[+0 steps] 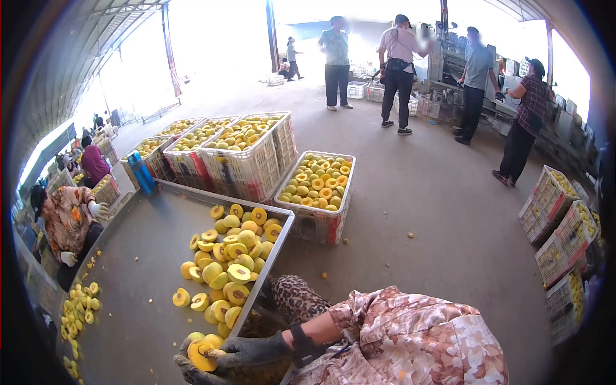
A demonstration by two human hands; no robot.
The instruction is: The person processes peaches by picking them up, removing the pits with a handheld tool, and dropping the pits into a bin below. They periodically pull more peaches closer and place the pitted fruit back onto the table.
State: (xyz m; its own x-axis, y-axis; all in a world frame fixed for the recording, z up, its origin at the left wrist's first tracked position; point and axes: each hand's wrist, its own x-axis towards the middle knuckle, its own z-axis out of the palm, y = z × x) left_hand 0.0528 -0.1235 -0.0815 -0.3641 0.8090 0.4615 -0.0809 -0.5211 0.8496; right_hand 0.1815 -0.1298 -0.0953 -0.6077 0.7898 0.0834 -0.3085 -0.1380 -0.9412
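1. Stretching behind the crates, bare floor (385,212) leaves open room toward four standing people (398,64).
2. Metal table (141,256): raised rim (279,241), bare middle; a co-worker (67,221) sits at its opposite side.
3. Fruit-filled crates (234,173) crowd its far edge, near a blue bottle (142,172).
4. Heaped yellow fruit (239,274) lines the rim beside the hands.
5. Gloved left hand (192,372) cups a fruit half (203,355) near the table's edge; right hand (247,350) meets it, grip unclear.
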